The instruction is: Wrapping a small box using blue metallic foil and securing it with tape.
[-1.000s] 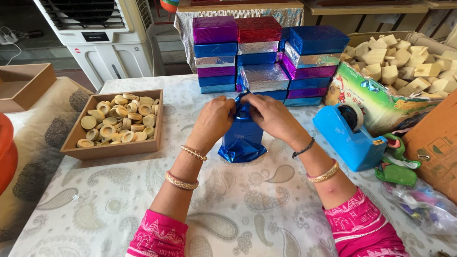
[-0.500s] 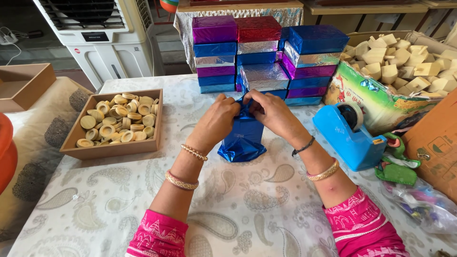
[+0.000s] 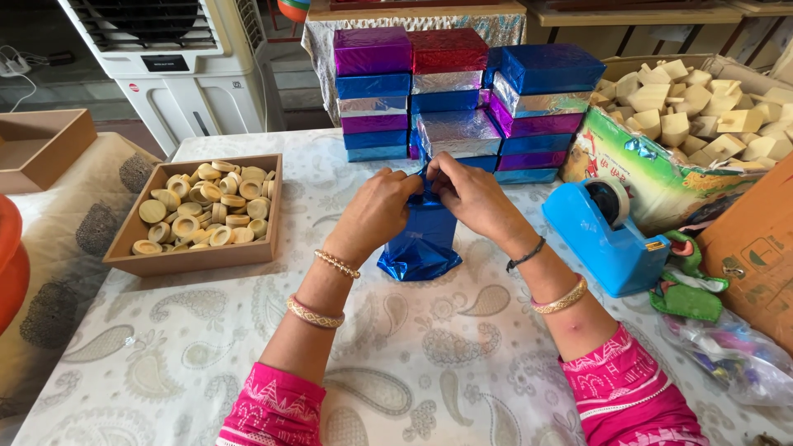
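We see both hands meeting at the top of a shiny blue foil-wrapped package (image 3: 421, 241), which stands upright on the patterned white tablecloth (image 3: 413, 363) in the middle of the scene. The left hand (image 3: 382, 208) pinches the foil at the package's upper left edge, fingers closed on it; the right hand (image 3: 467, 194) is closed on the upper right edge, and the fingertips of the two nearly touch above the package.

Directly beyond the hands rises a stack of foil-wrapped boxes in purple, red, blue and silver (image 3: 458, 99), just behind the package. To the left lies a shallow wooden tray (image 3: 194, 258) filled with small round wooden discs (image 3: 202, 206), apart from the left forearm. To the right, near the right wrist, stands a blue tape dispenser (image 3: 607, 239). Beyond it a printed cardboard box (image 3: 636, 169) holds pale wooden blocks (image 3: 702, 107). A green fabric piece (image 3: 686, 289) lies at the near right, beside a brown cardboard carton (image 3: 756, 248). At the far left stands a white air cooler (image 3: 169, 70).
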